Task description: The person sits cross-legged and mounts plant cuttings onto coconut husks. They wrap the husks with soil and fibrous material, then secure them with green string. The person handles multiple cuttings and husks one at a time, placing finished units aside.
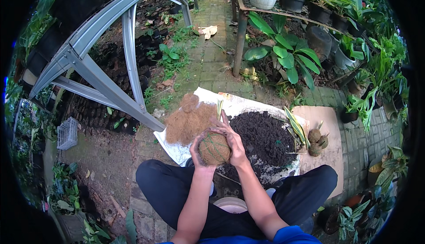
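Note:
Between my two hands is a round ball of brown coconut fibre [214, 149], wrapped crosswise with green string. My left hand [196, 152] cups its left side. Spread along its right side is my right hand [236, 142], its fingers dark with soil. A short yellow-edged leaf shoot [219, 108] stands up just beyond the fingers; its base is hidden. Loose coconut fibre [186, 124] is heaped at the left of a white sack sheet [169, 147]. Dark potting soil [262, 136] covers much of the right part. Beside the soil lie variegated snake plant leaves [296, 124].
Several small fibre balls with stubs [314, 147] sit on a brown board [327, 174] at right. A metal frame [106, 88] slants in from the left, near the sheet. A potted-plant bench [240, 41] stands ahead right. Between my legs is a pale round object [230, 205], partly hidden.

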Motion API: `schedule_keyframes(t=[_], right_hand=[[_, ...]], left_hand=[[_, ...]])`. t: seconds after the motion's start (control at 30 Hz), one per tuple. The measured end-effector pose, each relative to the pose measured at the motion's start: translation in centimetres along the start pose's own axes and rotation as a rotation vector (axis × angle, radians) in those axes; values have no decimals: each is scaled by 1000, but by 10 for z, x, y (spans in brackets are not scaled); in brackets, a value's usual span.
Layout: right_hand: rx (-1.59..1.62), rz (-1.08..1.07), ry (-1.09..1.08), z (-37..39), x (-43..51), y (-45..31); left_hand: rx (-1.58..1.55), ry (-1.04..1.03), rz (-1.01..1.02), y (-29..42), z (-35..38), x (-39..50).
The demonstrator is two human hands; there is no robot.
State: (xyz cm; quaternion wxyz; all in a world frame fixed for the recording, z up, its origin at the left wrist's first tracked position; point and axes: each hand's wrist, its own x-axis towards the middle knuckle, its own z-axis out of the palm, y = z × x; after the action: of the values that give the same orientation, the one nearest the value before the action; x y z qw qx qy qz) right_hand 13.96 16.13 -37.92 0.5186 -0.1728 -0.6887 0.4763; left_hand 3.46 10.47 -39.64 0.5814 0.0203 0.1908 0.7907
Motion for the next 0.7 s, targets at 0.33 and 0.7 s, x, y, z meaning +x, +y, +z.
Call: schedule_keyframes(t=[0.33,0.7], right_hand=[[-256,-67,33,26,2,-21],[-329,-170,142,34,5,-26]], left_hand=[[-19,55,114,3,3,1],[250,98,270,6,-5,1]])
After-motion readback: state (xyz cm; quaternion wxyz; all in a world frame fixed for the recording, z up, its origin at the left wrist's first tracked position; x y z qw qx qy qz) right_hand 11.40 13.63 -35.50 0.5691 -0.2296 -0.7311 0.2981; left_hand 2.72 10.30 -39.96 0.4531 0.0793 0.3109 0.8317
